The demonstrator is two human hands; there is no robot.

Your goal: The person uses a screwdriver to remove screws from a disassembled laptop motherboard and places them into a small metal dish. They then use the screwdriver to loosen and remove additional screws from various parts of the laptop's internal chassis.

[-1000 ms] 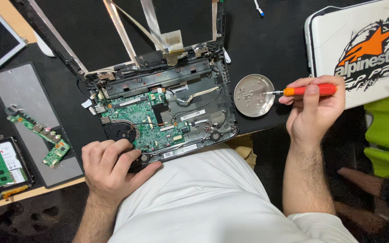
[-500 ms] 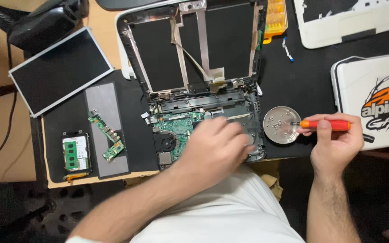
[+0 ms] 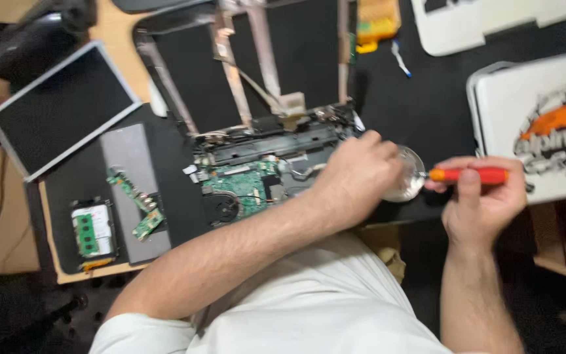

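**Screw-loss risk at the open laptop**

Green motherboard (image 3: 244,190) sits exposed in the stripped laptop base (image 3: 276,164). Left hand (image 3: 358,177) reaches over its right edge, fingers curled, contents unclear. Right hand (image 3: 483,200) pinches orange screwdriver (image 3: 470,175), tip in round metal dish (image 3: 406,174); a nudge could scatter screws.

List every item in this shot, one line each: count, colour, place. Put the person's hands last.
Opened laptop base: one, black with a green circuit board, centre of the mat.
Bare laptop lid: one, black with metal strips, above the base.
Loose flat screen panel: one, black with a pale edge, upper left.
Small green circuit board: one, on a grey plate, left.
Memory module in a tray: one, green, lower left.
Round metal dish: one, silver, right of the base.
Orange-handled screwdriver: one, tip at the dish.
White case: one, orange-and-black logo, far right.
Left hand: reaching across the base's right edge, beside the dish.
Right hand: fingers around the screwdriver.
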